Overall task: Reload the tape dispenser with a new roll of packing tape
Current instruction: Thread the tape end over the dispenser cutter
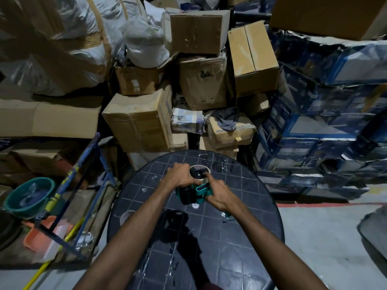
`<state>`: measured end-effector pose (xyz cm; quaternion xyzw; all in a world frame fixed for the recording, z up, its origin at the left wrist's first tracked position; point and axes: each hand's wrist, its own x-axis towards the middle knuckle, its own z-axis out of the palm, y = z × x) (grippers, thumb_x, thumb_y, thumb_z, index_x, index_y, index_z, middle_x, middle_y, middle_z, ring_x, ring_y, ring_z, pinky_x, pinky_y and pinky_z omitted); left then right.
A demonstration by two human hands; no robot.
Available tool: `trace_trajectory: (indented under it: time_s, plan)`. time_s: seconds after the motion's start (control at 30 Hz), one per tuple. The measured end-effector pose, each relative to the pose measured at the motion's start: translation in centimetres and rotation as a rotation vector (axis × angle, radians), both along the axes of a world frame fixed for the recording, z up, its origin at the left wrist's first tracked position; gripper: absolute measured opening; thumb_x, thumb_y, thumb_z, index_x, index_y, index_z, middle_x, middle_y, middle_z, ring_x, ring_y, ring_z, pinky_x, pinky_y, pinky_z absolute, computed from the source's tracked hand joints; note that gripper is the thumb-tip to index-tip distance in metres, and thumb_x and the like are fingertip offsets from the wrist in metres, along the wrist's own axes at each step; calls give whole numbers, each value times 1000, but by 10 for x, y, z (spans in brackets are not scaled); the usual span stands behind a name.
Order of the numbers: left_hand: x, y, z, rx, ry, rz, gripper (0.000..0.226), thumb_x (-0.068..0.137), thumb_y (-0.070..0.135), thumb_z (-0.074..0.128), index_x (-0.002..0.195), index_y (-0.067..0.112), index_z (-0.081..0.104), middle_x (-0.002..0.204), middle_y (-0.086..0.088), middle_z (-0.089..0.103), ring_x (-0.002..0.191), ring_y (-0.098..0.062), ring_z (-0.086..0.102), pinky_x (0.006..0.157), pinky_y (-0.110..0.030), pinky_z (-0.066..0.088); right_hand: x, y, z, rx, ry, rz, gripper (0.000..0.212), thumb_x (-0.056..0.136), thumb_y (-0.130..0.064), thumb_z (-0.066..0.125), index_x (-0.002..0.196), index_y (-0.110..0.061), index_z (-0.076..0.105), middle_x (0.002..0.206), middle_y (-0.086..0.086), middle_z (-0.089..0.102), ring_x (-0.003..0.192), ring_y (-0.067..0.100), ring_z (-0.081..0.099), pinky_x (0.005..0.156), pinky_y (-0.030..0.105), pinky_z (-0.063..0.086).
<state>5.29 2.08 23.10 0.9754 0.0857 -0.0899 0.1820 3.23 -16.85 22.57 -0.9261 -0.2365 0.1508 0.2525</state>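
Green tape dispenser (pixel 193 192) on dark round table (pixel 240 216) — tape roll (pixel 200 172) seated at far end. Left hand (pixel 180 174) clasps roll; right hand (pixel 216 192) grips dispenser frame, index finger on hub.

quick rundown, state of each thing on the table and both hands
tape dispenser: lying on the table, gripped by both hands
tape roll: seated on the dispenser's hub
left hand: closed on the dispenser
right hand: holding the dispenser, index finger on the hub
table: dark, glossy
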Motion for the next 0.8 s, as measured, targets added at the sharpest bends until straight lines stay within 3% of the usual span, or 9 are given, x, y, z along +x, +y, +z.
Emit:
trace_trajectory:
  time_s: [0.07,0.23,0.3,0.4,0.53,0.67,0.73,0.8]
  plan:
    - [-1,2,-3,-27,-16,12,62,63,75,71,88,18,66,103,-9,72,96,-28,62,88,-46,51,-2,2,1,-11,-3,0,86,77,-12,54,155,-26,20,126,15,63,104,32,66,86,51,59]
    - [-6,8,0,-8,-27,-3,52,63,67,78,71,19,59,79,-1,65,71,-20,61,64,-32,44,-7,8,-4,18,14,9,86,82,-3,54,160,-18,20,131,16,61,111,30,64,90,42,57]
    - [-6,12,3,-27,-8,2,52,59,64,82,73,17,65,80,-1,69,67,-16,63,56,-30,48,-8,10,-6,17,16,9,88,84,-4,54,162,-17,16,135,16,59,113,30,63,90,39,56]
    - [-4,18,3,-69,10,22,57,49,66,86,75,19,67,84,-2,70,69,-17,67,59,-33,57,-10,11,-5,7,18,15,88,87,-3,54,163,-16,12,138,17,55,117,30,60,91,36,52]
    - [-4,20,2,-78,7,37,56,50,68,86,67,20,62,81,-5,71,70,-20,67,56,-30,50,-9,11,-6,-7,26,19,88,87,-6,54,163,-20,12,137,17,55,117,30,60,94,39,54]
    - [-2,13,-10,-77,51,-18,65,59,75,70,96,22,68,101,-1,73,94,-22,64,87,-46,54,-5,10,-10,-23,23,5,93,83,-9,55,162,-28,9,137,16,55,118,32,59,97,48,54]
    - [1,12,-18,-131,46,-11,68,56,75,68,98,21,68,100,0,73,89,-19,66,84,-45,58,-2,10,-12,-29,25,-2,93,82,-8,54,162,-25,10,137,16,55,119,33,59,98,47,54]
    - [6,12,-21,-149,23,7,68,48,78,69,87,22,68,89,2,73,78,-17,68,73,-41,61,-2,9,-11,-21,40,-14,94,80,-8,54,163,-23,12,135,15,57,117,31,61,96,44,55]
